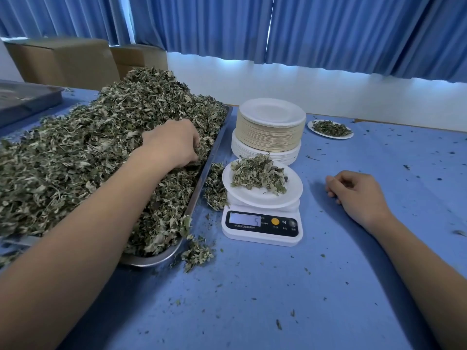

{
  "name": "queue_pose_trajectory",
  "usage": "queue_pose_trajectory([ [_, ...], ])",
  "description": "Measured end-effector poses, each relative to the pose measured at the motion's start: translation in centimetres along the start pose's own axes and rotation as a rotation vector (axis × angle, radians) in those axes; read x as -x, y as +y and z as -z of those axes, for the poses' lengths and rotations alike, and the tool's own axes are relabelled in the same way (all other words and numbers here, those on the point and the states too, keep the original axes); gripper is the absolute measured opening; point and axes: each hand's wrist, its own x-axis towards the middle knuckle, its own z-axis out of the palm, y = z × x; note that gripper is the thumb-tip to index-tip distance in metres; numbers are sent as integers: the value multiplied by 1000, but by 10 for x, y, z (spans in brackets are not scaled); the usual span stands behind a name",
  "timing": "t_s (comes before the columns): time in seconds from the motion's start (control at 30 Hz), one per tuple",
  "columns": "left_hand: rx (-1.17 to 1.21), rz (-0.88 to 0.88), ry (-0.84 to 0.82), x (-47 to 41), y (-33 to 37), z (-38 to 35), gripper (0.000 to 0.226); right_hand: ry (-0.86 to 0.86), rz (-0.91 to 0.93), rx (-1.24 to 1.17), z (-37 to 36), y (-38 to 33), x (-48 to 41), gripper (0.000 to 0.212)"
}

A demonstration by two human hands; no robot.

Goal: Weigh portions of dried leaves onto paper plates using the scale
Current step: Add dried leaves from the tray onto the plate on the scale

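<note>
White scale (261, 227) bears one plate (262, 198) of leaves (255, 174); second plate (328, 137) sits apart.

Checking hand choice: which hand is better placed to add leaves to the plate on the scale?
Left: the left hand digs into the dried leaves beside the scale; the right hand rests empty on the table.

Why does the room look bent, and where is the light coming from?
Head view: the wide lens bends the curtains outward; daylight glows under their hem; the right hand casts a soft shadow leftward on the tablecloth; the dried leaves look sharp; the scale display is pale.
</note>
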Motion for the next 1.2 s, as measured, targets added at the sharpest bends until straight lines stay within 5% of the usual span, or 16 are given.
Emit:
queue_pose_trajectory([
  [0.33,20,-56,41,-2,1,9,37,1,-12,-19,-1,3,-1,35],
  [0.77,284,-135,326,3,8,23,21,0,-19,-39,-2,2,-2,34],
  [1.0,852,-279,17,30,47,25,18,-2,-12,-40,-2,1,0,35],
  [1.2,698,-394,-78,40,71,-8,16,-1,-11,-31,-1,1,-1,35],
])
